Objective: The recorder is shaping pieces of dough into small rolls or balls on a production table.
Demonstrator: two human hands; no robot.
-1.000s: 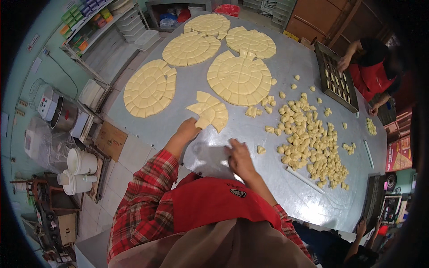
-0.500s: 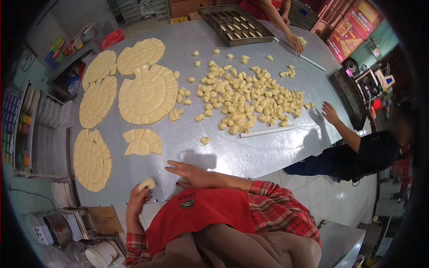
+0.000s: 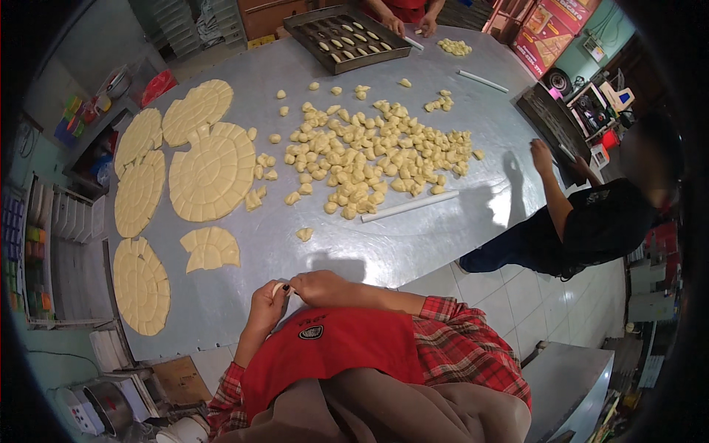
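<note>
At the table's near edge my two hands meet on a small pale piece of dough (image 3: 280, 290), partly hidden by the fingers. My left hand (image 3: 264, 307) is closed around it. Bent fingers of my right hand (image 3: 319, 287) grip its other side. Just beyond lies a part-disc of scored dough (image 3: 211, 249). Larger scored dough rounds, such as this one (image 3: 212, 173), cover the left of the table. A single dough lump (image 3: 304, 234) lies ahead of my right hand, and a wide heap of dough lumps (image 3: 384, 151) spreads over the middle.
A white rod (image 3: 410, 206) lies in front of the heap; another rod (image 3: 483, 81) is farther back. A dark baking tray (image 3: 336, 63) with shaped dough stands at the far edge, beside a co-worker's hands (image 3: 395, 22). A person in black (image 3: 591, 221) stands at the right.
My left hand has brought the dough piece up and right, and my right hand has closed onto it. The view has shifted. The far co-worker's hands are now nearer the tray.
</note>
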